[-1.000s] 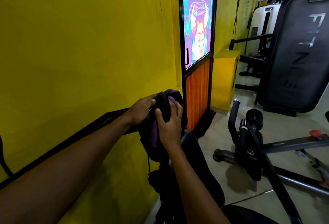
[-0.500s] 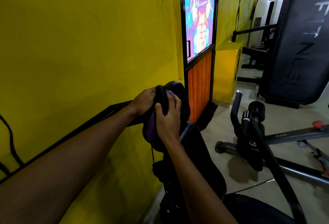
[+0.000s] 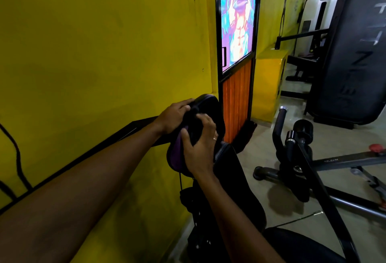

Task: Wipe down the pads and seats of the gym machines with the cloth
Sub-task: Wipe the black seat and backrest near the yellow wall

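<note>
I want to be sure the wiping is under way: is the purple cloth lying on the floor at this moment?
No, the right hand holds the purple cloth against the black pad, up off the floor.

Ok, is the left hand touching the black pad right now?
Touching. The head view shows the left hand gripping the top edge of the black pad, no gap, while the right hand holds the purple cloth against it.
</note>
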A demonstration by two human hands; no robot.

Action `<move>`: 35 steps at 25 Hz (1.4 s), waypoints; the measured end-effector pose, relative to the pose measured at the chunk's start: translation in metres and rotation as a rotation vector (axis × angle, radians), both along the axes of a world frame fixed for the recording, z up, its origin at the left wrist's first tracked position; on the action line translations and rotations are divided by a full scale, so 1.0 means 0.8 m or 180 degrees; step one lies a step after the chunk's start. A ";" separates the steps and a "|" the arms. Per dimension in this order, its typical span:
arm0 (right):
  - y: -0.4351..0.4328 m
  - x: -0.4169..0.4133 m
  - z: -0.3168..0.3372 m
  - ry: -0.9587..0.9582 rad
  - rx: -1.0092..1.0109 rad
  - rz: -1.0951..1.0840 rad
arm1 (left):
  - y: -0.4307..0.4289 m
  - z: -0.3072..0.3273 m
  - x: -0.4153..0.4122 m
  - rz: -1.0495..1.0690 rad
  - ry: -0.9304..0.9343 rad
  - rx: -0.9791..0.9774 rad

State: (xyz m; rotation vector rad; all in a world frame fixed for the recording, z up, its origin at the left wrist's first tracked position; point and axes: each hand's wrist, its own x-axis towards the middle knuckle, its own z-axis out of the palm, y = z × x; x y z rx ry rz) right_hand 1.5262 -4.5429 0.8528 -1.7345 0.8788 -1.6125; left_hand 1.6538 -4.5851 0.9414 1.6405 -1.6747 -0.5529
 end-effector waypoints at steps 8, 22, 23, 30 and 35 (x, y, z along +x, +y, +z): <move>-0.054 0.000 0.017 -0.0137 0.1386 -0.0197 | 0.002 0.003 -0.001 -0.0189 -0.0094 0.0042; 0.004 0.004 -0.003 0.0062 0.0587 -0.0181 | 0.002 0.008 -0.001 -0.0140 -0.0495 0.0195; 0.013 -0.002 -0.013 0.0152 0.0266 -0.0089 | 0.003 0.008 -0.002 -0.0142 -0.0466 0.0198; -0.027 -0.018 -0.013 0.0027 0.1383 -0.0057 | 0.002 0.008 -0.003 -0.0090 -0.0401 0.0179; 0.022 0.003 0.014 0.0696 0.0150 0.0077 | 0.001 0.007 0.002 -0.0296 -0.0394 0.0142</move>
